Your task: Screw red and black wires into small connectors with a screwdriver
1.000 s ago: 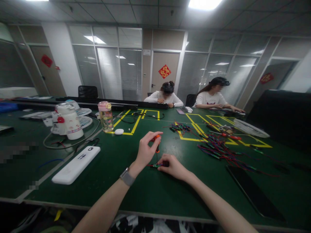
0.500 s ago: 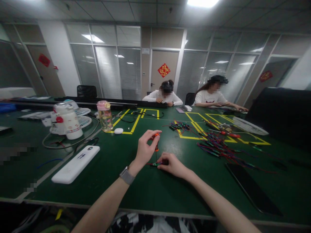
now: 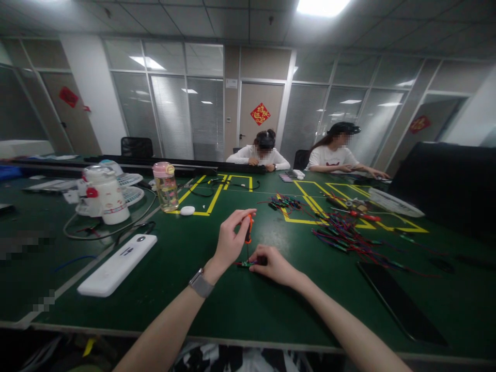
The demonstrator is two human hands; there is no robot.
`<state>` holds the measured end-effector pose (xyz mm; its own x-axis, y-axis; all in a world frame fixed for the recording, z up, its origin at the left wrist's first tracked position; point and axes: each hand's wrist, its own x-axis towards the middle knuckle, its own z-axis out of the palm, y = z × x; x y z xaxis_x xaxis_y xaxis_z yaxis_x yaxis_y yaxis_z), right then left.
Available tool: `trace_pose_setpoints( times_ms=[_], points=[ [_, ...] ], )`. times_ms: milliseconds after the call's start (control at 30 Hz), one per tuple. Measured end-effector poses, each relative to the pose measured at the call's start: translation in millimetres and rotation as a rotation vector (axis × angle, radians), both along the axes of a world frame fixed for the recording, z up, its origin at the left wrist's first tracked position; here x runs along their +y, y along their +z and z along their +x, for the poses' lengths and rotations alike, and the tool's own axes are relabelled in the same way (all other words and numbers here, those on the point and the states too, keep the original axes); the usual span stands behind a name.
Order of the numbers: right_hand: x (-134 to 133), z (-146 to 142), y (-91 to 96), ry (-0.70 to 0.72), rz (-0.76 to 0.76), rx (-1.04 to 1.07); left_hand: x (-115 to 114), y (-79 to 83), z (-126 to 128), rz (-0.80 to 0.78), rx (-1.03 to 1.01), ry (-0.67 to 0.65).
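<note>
In the middle of the green table, my left hand (image 3: 231, 238) is closed around the handle of an orange and black screwdriver (image 3: 248, 235). The screwdriver stands nearly upright, its thin shaft pointing down at a small green circuit board (image 3: 245, 264) with wires on it. My right hand (image 3: 274, 262) pinches the board's right end between thumb and fingers and rests low on the table. Whether the tip sits in a screw is too small to tell. A smartwatch (image 3: 201, 283) is on my left wrist.
Piles of wired circuit boards (image 3: 341, 232) lie to the right, near a dark phone (image 3: 401, 302). Leftward are a white power bank (image 3: 118, 264), a pink-lidded bottle (image 3: 166, 188), a white jug (image 3: 106, 196) and a small white case (image 3: 187, 211). Two people (image 3: 260, 154) sit across the table.
The fingers of my left hand have shifted slightly on the screwdriver's handle, and it seems turned a little. My right hand stays on the board. The whole view has moved slightly.
</note>
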<state>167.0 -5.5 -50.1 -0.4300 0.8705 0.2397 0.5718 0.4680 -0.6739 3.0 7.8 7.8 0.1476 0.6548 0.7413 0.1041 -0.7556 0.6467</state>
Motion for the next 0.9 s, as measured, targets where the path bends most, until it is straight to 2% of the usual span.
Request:
trace_pose_setpoints(
  times_ms=[267, 533, 900],
  points=[
    [1, 0, -1.3, -0.004, -0.009, 0.000, 0, 1.6, 0, 0.028, 0.019, 0.057],
    [-1, -1, 1.7, -0.021, -0.027, -0.011, 0, -0.2, 0, -0.011, 0.003, -0.040],
    [-4, -5, 9.0, -0.026, -0.046, -0.024, -2, 2.9, -1, 0.090, 0.044, 0.125]
  ],
)
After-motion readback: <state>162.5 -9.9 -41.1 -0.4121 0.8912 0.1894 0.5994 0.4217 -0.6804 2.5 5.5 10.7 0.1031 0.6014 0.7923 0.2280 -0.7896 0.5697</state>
